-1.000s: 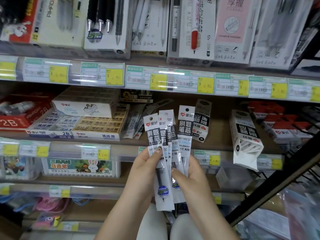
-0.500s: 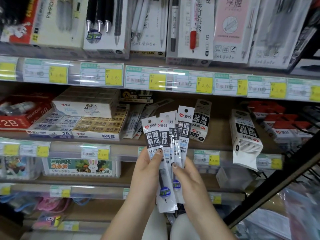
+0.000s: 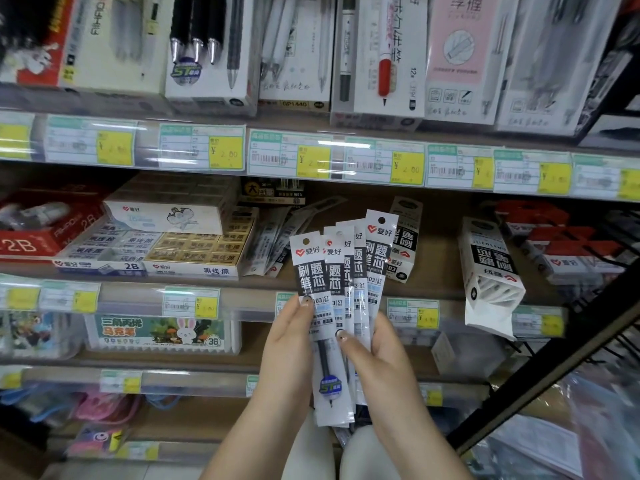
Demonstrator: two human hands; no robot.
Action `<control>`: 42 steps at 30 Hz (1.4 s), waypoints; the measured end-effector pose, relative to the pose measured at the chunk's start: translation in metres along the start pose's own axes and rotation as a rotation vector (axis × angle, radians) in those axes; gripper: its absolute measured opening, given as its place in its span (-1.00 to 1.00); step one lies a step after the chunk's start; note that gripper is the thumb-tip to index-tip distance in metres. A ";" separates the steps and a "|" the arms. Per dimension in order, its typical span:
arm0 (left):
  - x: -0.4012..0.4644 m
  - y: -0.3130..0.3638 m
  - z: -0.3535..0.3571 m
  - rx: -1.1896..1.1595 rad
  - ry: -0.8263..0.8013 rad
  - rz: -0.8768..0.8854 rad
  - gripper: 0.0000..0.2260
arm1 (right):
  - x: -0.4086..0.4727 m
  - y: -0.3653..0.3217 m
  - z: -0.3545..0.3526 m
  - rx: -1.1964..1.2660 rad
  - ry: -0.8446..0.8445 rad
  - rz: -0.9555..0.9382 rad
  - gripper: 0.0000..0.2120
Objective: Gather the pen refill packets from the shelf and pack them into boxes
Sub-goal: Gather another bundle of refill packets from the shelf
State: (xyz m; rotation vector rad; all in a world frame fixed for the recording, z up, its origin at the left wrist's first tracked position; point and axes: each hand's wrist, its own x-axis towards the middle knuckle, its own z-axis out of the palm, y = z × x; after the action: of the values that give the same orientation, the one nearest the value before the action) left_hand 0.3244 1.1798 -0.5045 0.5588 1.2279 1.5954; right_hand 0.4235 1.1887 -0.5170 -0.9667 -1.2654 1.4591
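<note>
Fanned refill packets (image 3: 341, 271) pinched upright between both hands' fingers (image 3: 304, 306).

Soft, even light falls from above and in front, bright enough to read the print on the fanned pen refill packets (image 3: 341, 271), which are the sharpest thing in view. White glare streaks run along the clear price-label strip (image 3: 311, 157) on the upper shelf edge, and the recess beneath it lies in dim shadow. Toward the corners the wide lens bends the shelf lines and smears detail, worst on the plastic bag (image 3: 602, 427) at lower right.
</note>
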 end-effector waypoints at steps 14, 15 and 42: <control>-0.003 0.002 0.000 0.061 -0.124 0.088 -0.84 | 0.000 -0.001 0.001 0.027 -0.011 0.024 -0.65; -0.003 0.001 0.000 0.056 -0.121 0.085 -0.84 | 0.000 -0.001 0.001 0.037 -0.010 0.024 -0.65; -0.004 0.000 0.002 0.033 -0.124 0.084 -0.83 | -0.002 -0.001 0.000 0.131 0.056 -0.029 -0.68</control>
State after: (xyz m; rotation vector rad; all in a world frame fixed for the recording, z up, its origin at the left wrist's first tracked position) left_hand 0.3269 1.1771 -0.5028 0.7283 1.1532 1.5881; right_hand 0.4237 1.1866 -0.5165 -0.8918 -1.1245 1.4636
